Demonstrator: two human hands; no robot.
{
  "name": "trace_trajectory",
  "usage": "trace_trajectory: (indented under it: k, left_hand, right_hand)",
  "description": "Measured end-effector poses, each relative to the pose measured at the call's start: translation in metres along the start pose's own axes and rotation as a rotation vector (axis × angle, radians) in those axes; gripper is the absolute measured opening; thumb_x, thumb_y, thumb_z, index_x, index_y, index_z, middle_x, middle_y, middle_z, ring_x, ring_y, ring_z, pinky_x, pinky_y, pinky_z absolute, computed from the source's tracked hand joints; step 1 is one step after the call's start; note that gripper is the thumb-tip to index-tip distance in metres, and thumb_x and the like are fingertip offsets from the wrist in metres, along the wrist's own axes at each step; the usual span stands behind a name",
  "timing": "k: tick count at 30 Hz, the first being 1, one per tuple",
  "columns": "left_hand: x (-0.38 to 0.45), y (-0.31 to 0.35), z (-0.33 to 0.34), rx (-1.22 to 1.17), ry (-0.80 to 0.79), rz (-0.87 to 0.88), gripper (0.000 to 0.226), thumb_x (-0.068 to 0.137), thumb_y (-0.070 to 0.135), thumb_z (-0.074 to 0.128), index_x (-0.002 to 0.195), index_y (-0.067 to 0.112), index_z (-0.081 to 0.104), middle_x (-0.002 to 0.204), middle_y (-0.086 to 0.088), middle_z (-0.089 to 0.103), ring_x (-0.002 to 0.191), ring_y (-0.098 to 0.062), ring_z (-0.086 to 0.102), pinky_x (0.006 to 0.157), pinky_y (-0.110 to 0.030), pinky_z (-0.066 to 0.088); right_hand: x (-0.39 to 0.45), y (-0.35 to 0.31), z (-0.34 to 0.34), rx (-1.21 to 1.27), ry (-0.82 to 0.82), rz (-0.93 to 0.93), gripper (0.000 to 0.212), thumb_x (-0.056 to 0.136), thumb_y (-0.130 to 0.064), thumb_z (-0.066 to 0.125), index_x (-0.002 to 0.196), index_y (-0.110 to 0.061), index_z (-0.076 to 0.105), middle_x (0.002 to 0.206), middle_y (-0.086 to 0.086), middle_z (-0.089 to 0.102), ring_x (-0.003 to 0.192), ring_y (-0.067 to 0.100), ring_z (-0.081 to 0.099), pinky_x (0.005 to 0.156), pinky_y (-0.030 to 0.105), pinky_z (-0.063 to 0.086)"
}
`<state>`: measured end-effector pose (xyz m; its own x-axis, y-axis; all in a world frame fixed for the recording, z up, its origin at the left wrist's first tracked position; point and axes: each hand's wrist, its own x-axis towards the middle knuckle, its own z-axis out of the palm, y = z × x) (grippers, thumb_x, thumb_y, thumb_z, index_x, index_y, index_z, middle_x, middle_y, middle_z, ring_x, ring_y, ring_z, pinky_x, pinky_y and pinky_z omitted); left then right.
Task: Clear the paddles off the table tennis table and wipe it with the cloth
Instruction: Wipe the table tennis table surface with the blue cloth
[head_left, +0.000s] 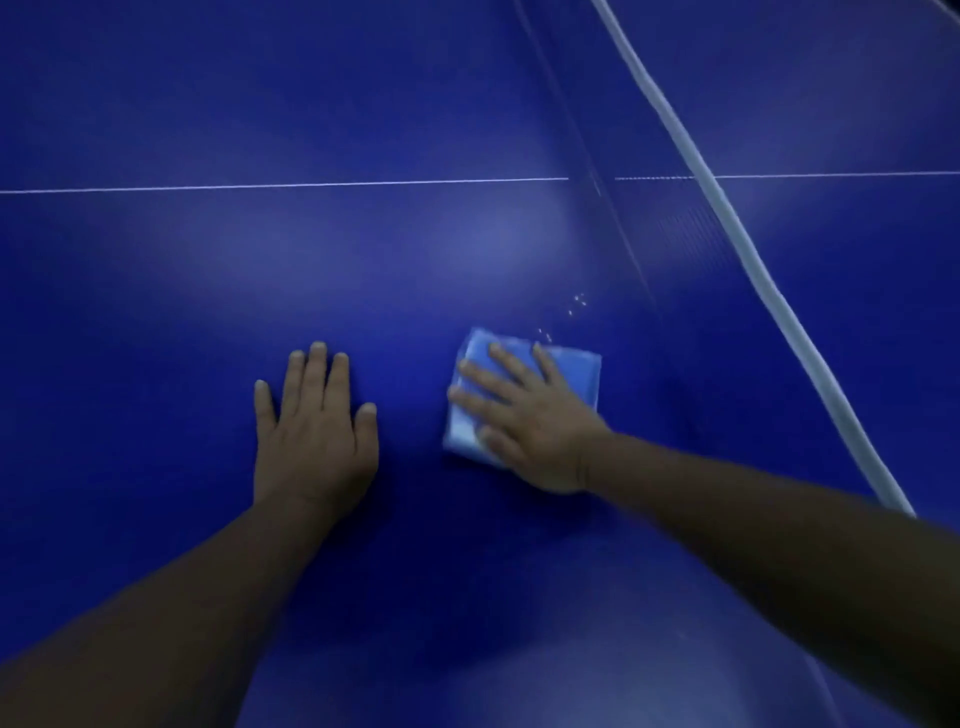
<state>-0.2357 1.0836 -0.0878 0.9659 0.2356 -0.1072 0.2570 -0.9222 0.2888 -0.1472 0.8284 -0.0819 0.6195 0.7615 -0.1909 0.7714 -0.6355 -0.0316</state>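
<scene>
The picture is dim and soft, and much is cut off: both bare forearms run out of the lower edge, and the deep blue table tennis tabletop (395, 260) fills the view past every border, so none of its outer edges can be seen. The net (727, 218) shows only as a pale top band crossing the upper right on a slant; its dark mesh below the band is barely visible against the blue. A thin white line (260, 187) crosses the tabletop from left to right. A few tiny pale specks (575, 304) lie just beyond the cloth; what they are cannot be told.

The right hand (530, 421) lies palm down on the folded light blue square cloth (576, 374), fingers (506, 364) spread and straight, pressing rather than gripping; the hand hides the cloth's nearer right part. The cloth lies flat on the tabletop, near the net, right of the left hand.

The left hand (314, 431) rests flat on the bare tabletop, fingers extended and close together, holding nothing, apart from the cloth.
</scene>
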Motion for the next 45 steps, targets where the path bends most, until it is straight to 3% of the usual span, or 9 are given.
trace_trajectory:
  k: [4,7,13,19,25,31,37,40,45]
  left_hand:
    - [0.011,0.003,0.000,0.029,0.027,-0.057,0.066,0.101,0.047,0.015,0.160,0.017,0.014,0.168,-0.003,0.004,0.155,-0.018,-0.007,0.124,-0.050,-0.006]
    - [0.010,0.005,-0.003,0.019,0.012,-0.065,0.072,0.095,0.050,0.009,0.160,0.018,0.017,0.168,-0.003,0.006,0.155,-0.018,-0.008,0.124,-0.050,-0.006]
    - [0.013,0.010,-0.005,0.017,0.010,-0.075,0.072,0.094,0.047,0.016,0.156,0.012,0.032,0.165,-0.009,0.020,0.155,-0.025,0.008,0.122,-0.057,0.003]
    - [0.014,0.007,0.002,0.056,0.045,-0.061,0.067,0.096,0.043,0.024,0.152,0.010,0.038,0.163,-0.012,0.027,0.153,-0.029,0.015,0.120,-0.060,0.009]
    - [0.013,0.004,0.007,0.077,0.110,-0.032,0.064,0.094,0.039,0.032,0.149,0.007,0.043,0.160,-0.015,0.032,0.150,-0.032,0.022,0.118,-0.060,0.012]
    - [0.014,0.000,0.010,0.093,0.117,-0.024,0.067,0.092,0.039,0.033,0.150,0.007,0.041,0.161,-0.014,0.029,0.150,-0.031,0.022,0.118,-0.059,0.010]
    - [0.016,0.002,0.004,0.062,0.041,-0.040,0.068,0.093,0.041,0.030,0.151,0.007,0.039,0.163,-0.013,0.026,0.152,-0.029,0.015,0.120,-0.053,0.001]
    - [0.016,0.007,-0.001,0.044,0.012,-0.067,0.070,0.092,0.043,0.028,0.151,0.007,0.039,0.163,-0.012,0.025,0.152,-0.028,0.014,0.121,-0.053,-0.001]
    - [0.017,0.008,0.001,0.052,0.053,-0.063,0.070,0.090,0.041,0.032,0.148,0.005,0.044,0.159,-0.016,0.033,0.149,-0.033,0.023,0.117,-0.063,0.012]
  right_hand:
    - [0.098,0.072,-0.028,0.066,0.021,0.278,0.054,0.107,-0.047,0.016,0.160,-0.036,0.011,0.169,-0.008,0.003,0.155,0.025,-0.005,0.120,0.057,-0.004]
    - [0.110,0.061,-0.027,0.111,0.092,0.460,0.055,0.106,-0.046,0.017,0.160,-0.032,0.015,0.169,-0.005,0.007,0.155,0.029,-0.001,0.120,0.061,0.001]
    - [0.033,0.003,0.001,0.112,0.095,0.021,0.052,0.107,-0.048,0.021,0.156,-0.033,0.030,0.166,-0.003,0.023,0.154,0.032,0.013,0.119,0.062,0.004]
    - [0.116,0.082,-0.025,0.088,0.094,0.547,0.057,0.105,-0.047,0.014,0.160,-0.031,0.014,0.169,-0.004,0.006,0.155,0.029,-0.003,0.121,0.059,0.001]
    - [0.160,-0.006,-0.019,0.186,0.201,0.431,0.058,0.102,-0.047,0.020,0.156,-0.028,0.030,0.166,0.000,0.023,0.154,0.034,0.009,0.119,0.065,0.002]
    - [0.293,0.065,-0.056,0.288,0.129,0.582,0.056,0.105,-0.047,0.018,0.159,-0.033,0.017,0.169,-0.005,0.009,0.154,0.033,-0.002,0.117,0.064,-0.004]
    - [0.175,0.113,-0.034,0.272,0.220,0.997,0.056,0.105,-0.046,0.019,0.158,-0.031,0.021,0.168,-0.003,0.011,0.154,0.034,0.004,0.117,0.067,0.004]
    - [0.149,0.070,-0.023,0.245,0.185,0.980,0.057,0.105,-0.048,0.019,0.159,-0.031,0.017,0.169,-0.003,0.008,0.154,0.034,0.002,0.117,0.066,0.003]
    - [0.255,0.106,-0.051,0.369,0.182,0.889,0.058,0.102,-0.047,0.019,0.158,-0.033,0.019,0.168,-0.002,0.008,0.152,0.041,-0.002,0.116,0.065,-0.002]
